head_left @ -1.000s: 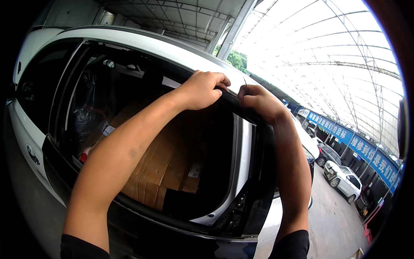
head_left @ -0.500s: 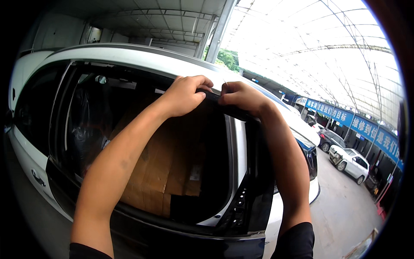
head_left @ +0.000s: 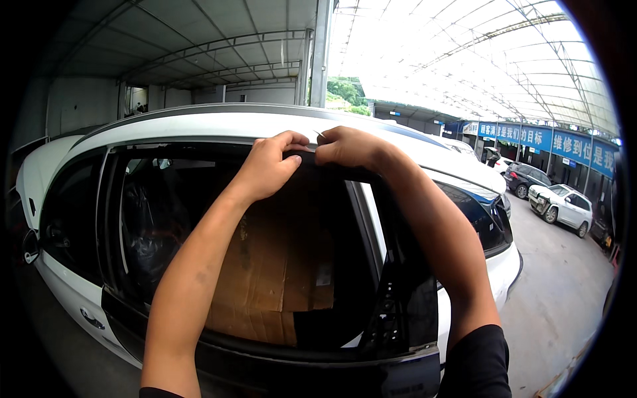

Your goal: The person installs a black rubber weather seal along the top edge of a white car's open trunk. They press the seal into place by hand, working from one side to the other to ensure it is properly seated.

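A car's black door frame [head_left: 411,325] stands before me with its window opening bare of glass. At the top of that frame, my left hand [head_left: 269,166] is closed over the upper edge, fingers bent on top and thumb below. Close to its right, my right hand [head_left: 348,149] is closed in a pinch at the same edge. A thin, pale, pointed sliver [head_left: 320,134] sticks up from its fingers; its kind is too small to make out. The white roof [head_left: 219,123] of the car lies just beyond both hands.
Through the opening show brown cardboard [head_left: 265,272] and dark plastic sheeting [head_left: 156,219] inside the car. A side mirror [head_left: 30,245] juts out at far left. At right, a white car [head_left: 561,204] and a dark car [head_left: 527,178] are parked under blue banners [head_left: 517,134].
My view has tilted, so the roof and window sit lower and more level. Both hands stay at the frame's top edge, close together, the right still pinching the thin sliver.
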`<state>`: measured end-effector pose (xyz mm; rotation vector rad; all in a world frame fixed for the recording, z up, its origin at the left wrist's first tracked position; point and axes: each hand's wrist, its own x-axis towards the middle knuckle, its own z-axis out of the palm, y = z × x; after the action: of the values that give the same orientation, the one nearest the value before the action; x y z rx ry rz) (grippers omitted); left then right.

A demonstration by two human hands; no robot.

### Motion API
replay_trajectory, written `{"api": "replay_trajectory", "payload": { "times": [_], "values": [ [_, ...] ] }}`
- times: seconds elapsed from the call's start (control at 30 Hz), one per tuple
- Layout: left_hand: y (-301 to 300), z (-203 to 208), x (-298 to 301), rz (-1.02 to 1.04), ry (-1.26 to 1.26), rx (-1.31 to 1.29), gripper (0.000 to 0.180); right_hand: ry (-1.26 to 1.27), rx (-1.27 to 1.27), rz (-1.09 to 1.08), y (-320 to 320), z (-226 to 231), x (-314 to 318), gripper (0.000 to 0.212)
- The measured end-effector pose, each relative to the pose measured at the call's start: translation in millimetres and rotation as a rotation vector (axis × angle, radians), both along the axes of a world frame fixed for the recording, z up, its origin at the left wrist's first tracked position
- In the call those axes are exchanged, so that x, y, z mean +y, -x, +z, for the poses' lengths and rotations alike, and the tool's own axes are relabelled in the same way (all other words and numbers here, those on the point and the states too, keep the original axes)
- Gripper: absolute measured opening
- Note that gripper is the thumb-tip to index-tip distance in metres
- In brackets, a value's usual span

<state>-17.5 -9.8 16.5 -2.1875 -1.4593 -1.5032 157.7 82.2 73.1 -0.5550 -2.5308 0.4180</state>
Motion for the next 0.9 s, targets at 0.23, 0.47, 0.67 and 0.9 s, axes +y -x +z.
{"api": "replay_trajectory", "payload": {
  "times": [0.23, 0.47, 0.67, 0.9],
  "values": [
    [-2, 1, 2, -0.034, 0.01, -0.014, 0.036, 0.259, -0.04, 0.152, -10, 2, 25, 0.017],
    [0, 1, 0, 0.0, 0.013, -0.013, 0.035, 0.122, -0.012, 0.052, -2, 2, 10, 0.011],
    [1, 0, 2, -0.013, -0.016, 0.01, 0.032, 0.249, 0.007, 0.161, -6, 0, 25, 0.006],
    [-7, 0, 3, 0.103, -0.048, 0.036, 0.025, 0.215, 0.009, 0.163, 0, -1, 31, 0.006]
  ]
}}
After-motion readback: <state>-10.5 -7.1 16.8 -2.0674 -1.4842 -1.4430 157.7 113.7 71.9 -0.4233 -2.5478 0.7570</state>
